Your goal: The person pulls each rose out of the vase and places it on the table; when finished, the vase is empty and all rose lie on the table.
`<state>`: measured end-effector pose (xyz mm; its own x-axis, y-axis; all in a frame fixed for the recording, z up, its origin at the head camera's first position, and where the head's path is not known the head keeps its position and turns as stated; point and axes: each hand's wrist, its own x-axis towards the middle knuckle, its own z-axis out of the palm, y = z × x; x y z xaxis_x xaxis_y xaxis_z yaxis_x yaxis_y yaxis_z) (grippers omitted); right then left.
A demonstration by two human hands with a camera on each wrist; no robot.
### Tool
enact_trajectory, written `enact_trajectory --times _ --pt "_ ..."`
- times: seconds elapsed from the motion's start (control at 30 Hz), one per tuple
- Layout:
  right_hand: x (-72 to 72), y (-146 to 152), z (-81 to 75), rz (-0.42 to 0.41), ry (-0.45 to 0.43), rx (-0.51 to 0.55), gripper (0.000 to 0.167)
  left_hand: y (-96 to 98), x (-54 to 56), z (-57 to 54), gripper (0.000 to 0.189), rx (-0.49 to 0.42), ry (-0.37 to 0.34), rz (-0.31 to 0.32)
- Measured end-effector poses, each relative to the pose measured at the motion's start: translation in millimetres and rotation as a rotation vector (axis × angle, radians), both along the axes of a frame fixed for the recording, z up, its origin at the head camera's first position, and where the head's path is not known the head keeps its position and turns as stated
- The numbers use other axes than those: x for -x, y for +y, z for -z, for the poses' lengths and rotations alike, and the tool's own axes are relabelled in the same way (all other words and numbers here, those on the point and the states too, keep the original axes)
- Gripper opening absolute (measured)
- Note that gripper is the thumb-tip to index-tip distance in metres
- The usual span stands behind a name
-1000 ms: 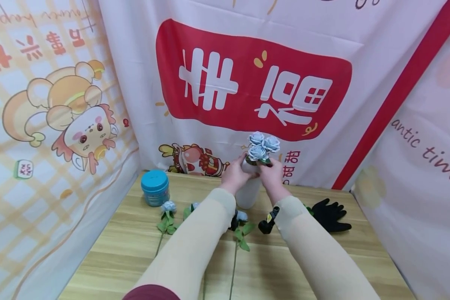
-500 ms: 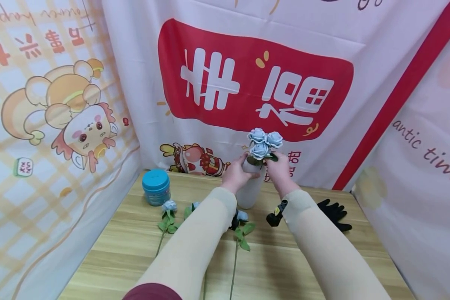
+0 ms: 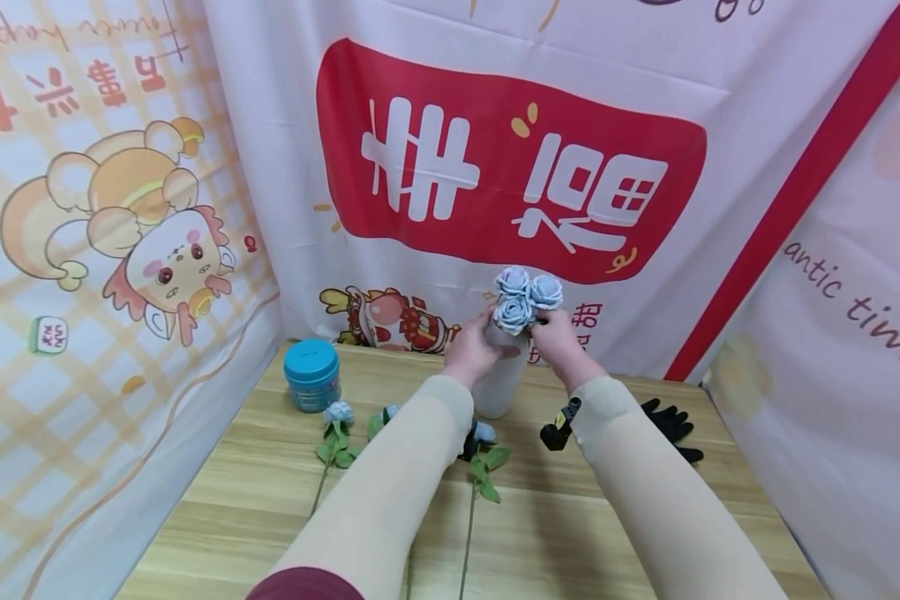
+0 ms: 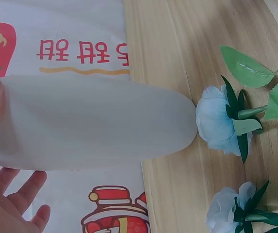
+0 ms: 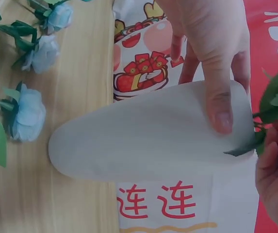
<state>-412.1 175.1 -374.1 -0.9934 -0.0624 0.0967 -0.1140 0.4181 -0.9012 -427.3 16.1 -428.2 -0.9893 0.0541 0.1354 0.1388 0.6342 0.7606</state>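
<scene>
The tall white matte vase (image 3: 499,379) stands upright near the far edge of the wooden tabletop (image 3: 255,492), between both hands. The left hand (image 3: 471,350) curls around its neck, while the right hand (image 3: 558,337) pinches the green stems just below the three pale blue artificial roses (image 3: 525,298) at its mouth.

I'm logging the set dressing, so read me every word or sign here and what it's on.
"antic time", start cut off: right cloth.
"连连", red: back cloth.
"甜甜", red: same cloth.
White characters on red panel: upside down, not sure.
Left cloth writing: upside down, unreadable.
</scene>
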Motion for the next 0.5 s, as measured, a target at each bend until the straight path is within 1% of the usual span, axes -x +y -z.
enact_trajectory --times 0.07,0.13,0.2,0.23,0.3,0.37,0.43,0.5 --pt "-1.4 -0.5 -0.1 -0.046 -0.002 -0.008 0.051 -0.2 0.1 -0.2 0.088 -0.009 0.001 0.005" --pt "-2.9 -1.5 -0.2 -0.061 -0.009 0.004 0.058 -0.4 -0.8 -0.5 0.089 -0.019 -0.005 0.005" --pt "-5.0 -3.1 -0.4 -0.030 -0.015 0.034 0.059 0.0 -1.3 -0.3 0.090 -0.022 -0.016 0.001" --pt "-5.6 -4.0 -0.8 -0.002 -0.009 0.063 0.058 0.2 -1.8 -0.4 0.091 -0.021 -0.020 -0.002" --pt "-7.4 -5.5 -2.8 0.063 0.006 0.128 0.054 0.6 -2.8 -0.7 0.093 -0.015 -0.022 -0.007" --pt "-8.6 -6.8 -6.1 0.111 0.041 0.187 0.050 1.5 -3.0 -1.0 0.093 -0.003 -0.016 -0.011" --pt "-9.1 -7.9 -10.0 0.129 0.073 0.227 0.050 1.9 -3.2 -1.6 0.092 0.009 -0.007 -0.016" --pt "-9.1 -8.1 -13.7 0.120 0.098 0.238 0.051 2.2 -3.3 -2.1 0.091 0.019 -0.008 -0.022"
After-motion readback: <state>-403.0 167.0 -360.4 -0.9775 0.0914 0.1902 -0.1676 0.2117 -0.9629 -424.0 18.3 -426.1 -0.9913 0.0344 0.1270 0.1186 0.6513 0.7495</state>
